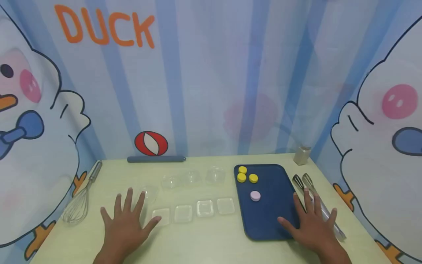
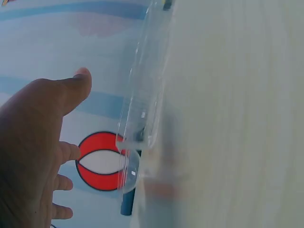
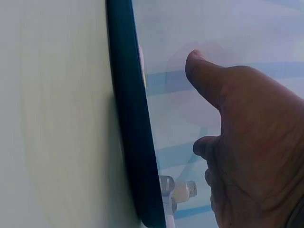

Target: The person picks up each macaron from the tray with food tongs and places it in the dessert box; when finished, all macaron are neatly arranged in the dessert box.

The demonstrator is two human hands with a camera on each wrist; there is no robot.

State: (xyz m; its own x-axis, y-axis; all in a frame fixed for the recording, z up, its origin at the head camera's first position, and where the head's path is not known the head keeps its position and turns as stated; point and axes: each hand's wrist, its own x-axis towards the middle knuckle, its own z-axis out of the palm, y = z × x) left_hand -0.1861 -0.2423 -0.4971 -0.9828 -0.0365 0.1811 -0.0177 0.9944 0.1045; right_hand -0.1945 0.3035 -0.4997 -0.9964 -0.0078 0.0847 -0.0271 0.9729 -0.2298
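My left hand (image 1: 124, 227) has its fingers spread and holds nothing. It is nearest to a row of clear square plastic trays (image 1: 183, 214); in the left wrist view the hand (image 2: 38, 137) is apart from the clear plastic (image 2: 142, 95). Fingers spread too, my right hand (image 1: 313, 227) appears over the right edge of a dark blue tray (image 1: 270, 220) and partly covers some metal tongs (image 1: 324, 207). In the right wrist view that hand (image 3: 256, 142) is apart from the tray's rim (image 3: 133, 118). Three yellow macarons (image 1: 241, 178) and one lilac macaron (image 1: 255, 196) sit on the tray.
Several clear domed lids (image 1: 192, 177) lie behind the plastic trays. A whisk (image 1: 79, 201) lies at the left, a grey rod (image 1: 156, 159) along the back edge. At the back right stands a small metallic container (image 1: 302, 155). A duck-print curtain (image 1: 211, 73) surrounds the table.
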